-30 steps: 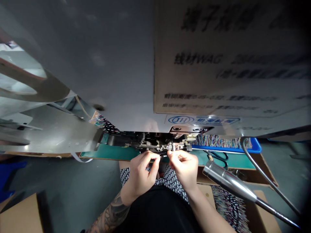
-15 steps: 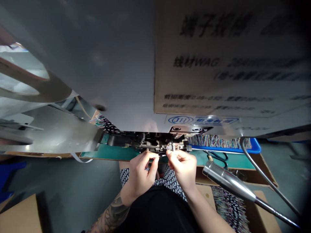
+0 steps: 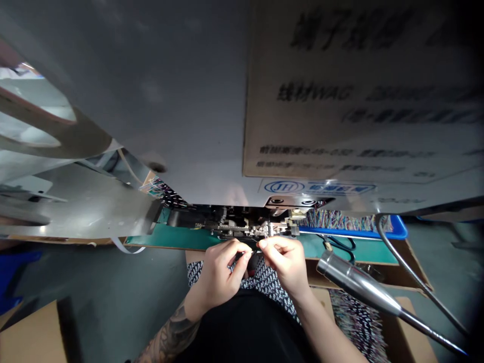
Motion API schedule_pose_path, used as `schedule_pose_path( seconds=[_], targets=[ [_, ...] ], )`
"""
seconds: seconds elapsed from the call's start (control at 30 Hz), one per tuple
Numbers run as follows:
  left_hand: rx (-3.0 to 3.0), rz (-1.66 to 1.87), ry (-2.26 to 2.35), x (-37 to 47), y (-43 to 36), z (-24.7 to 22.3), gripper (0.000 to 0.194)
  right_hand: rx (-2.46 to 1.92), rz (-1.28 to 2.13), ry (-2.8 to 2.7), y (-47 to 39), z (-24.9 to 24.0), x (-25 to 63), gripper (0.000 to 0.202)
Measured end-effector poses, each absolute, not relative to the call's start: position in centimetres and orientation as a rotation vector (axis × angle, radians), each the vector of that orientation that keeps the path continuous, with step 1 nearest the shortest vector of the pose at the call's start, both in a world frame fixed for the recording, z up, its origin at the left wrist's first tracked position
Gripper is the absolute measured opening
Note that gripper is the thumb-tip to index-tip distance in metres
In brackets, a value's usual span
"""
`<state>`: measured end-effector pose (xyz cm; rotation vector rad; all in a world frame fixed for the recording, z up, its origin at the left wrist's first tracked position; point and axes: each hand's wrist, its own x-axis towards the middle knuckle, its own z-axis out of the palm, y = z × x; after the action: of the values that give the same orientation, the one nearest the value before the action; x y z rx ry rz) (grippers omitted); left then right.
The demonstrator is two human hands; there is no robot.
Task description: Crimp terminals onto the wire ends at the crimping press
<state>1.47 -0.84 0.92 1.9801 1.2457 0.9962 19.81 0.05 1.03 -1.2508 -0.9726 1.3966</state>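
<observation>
A thin wire [image 3: 252, 250] is pinched between the left hand [image 3: 223, 269] and right hand [image 3: 288, 262], held taut and level just before the press tooling [image 3: 245, 225] for alignment.

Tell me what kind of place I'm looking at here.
Most likely a wire-harness or terminal-crimping workstation in a factory. A grey machine with a small metal die sits just ahead of both hands, a blue tray holds bundles of coloured wires, and a printed spec sheet is posted on the machine.

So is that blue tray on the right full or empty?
Full, as far as shows: the blue tray is packed with colourful wires bristling above its rim; its far part is hidden.
</observation>
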Motion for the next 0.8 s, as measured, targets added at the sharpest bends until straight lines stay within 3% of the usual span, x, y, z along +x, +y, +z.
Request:
schedule_pose_path(
  seconds=[0.37, 0.8],
  targets=[
    [2.089, 1.091, 1.287, 2.0, -0.3, 1.2, 0.012, -1.317, 0.765, -1.201, -0.1, -0.1, 19.2, 0.03],
    [2.098, 1.133, 1.301, 2.1, -0.3, 1.0, 0.01, -1.405, 0.887, -1.051, -0.1, 0.4, 18.2, 0.041]
  ],
)
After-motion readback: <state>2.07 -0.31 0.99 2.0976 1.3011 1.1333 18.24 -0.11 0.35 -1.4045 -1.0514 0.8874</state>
